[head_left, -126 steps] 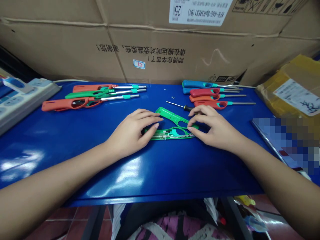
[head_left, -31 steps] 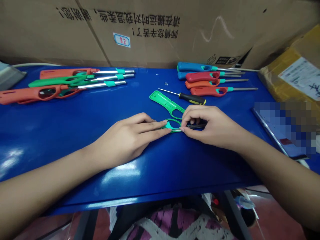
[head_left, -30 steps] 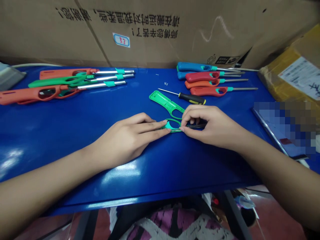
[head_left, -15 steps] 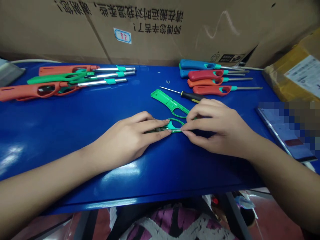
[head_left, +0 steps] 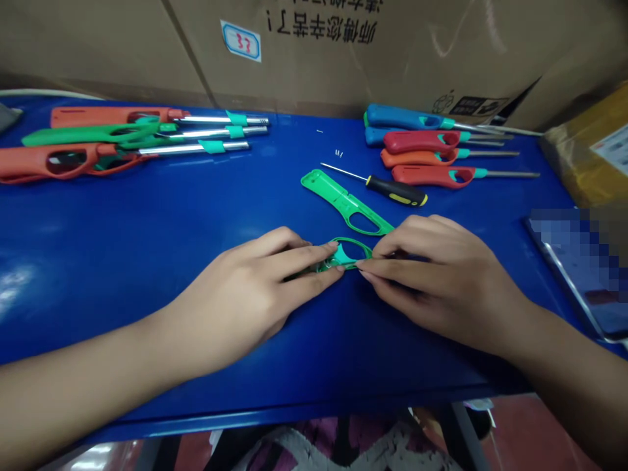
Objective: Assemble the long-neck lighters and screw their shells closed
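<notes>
My left hand [head_left: 260, 288] is closed on the rear part of an opened lighter [head_left: 364, 246], pressing it flat on the table. Its green handle shell lies with the inside up, and a teal trigger [head_left: 341, 255] sits by the finger loop. My right hand [head_left: 432, 281] pinches the front end of the same lighter with thumb and fingertips; what lies under these fingers is mostly hidden. Just behind, the other green half shell [head_left: 338, 196] rests on the table, its right end close to my right knuckles. A black and yellow screwdriver [head_left: 397, 190] lies beyond it, beside several tiny screws [head_left: 339, 154].
Long-nosed lighters in orange and green [head_left: 73, 167] lie at the back left. Several blue, red and orange lighters [head_left: 432, 176] lie at the back right. A cardboard box [head_left: 314, 78] stands behind the blue table [head_left: 171, 203]. A phone [head_left: 583, 281] and a taped parcel [head_left: 583, 150] are at right.
The view has shifted a little, tilting down. Both hands stay on the lighter, and my right hand has drawn slightly back from the screwdriver, whose handle now shows whole.
</notes>
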Action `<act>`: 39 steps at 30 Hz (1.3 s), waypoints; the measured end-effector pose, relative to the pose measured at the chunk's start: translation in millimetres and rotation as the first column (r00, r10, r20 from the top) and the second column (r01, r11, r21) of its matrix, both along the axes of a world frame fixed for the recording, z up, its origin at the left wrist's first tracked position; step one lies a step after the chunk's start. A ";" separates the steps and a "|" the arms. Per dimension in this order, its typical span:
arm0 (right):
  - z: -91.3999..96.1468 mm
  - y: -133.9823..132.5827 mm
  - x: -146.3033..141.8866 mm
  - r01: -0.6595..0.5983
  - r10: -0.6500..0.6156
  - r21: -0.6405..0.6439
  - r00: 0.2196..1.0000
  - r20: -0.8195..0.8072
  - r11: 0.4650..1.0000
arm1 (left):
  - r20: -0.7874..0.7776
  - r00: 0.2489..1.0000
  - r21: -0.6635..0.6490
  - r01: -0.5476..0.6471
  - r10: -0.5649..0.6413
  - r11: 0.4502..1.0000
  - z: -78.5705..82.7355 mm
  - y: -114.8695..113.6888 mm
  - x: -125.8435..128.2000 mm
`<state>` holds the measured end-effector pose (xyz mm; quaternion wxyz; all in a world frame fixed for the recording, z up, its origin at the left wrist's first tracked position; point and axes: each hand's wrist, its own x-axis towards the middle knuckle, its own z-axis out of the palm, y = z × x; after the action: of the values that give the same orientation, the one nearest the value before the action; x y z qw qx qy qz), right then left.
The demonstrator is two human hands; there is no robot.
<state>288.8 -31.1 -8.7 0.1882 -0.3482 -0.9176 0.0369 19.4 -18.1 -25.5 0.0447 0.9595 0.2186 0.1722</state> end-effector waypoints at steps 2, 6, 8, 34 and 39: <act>0.7 -0.9 -1.3 0.011 -0.012 -0.022 1.000 -0.012 1.000 | 0.016 1.000 -0.005 -0.010 0.010 1.000 0.5 -2.0 0.5; 1.0 -2.0 -3.4 0.026 -0.031 -0.078 0.998 -0.059 0.997 | 0.038 0.999 -0.027 -0.028 0.029 0.999 1.6 -3.9 2.7; 0.2 -2.3 -4.1 0.029 -0.038 -0.106 0.996 -0.083 0.994 | 0.049 0.998 -0.044 -0.037 0.039 0.998 1.5 -4.0 3.6; -0.3 -5.8 -9.7 0.063 -0.110 -0.254 0.978 -0.175 0.965 | 0.083 0.995 -0.118 -0.044 0.054 0.992 -0.6 -4.1 4.3; 1.3 -7.7 -8.5 0.078 -0.124 -0.274 0.980 -0.155 0.958 | 0.089 0.995 -0.113 -0.038 0.048 0.993 0.9 -4.0 1.8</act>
<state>280.3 -38.8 -7.3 0.2192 -0.4125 -0.8656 0.1803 21.2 -22.1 -24.5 0.1042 0.9417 0.2462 0.2044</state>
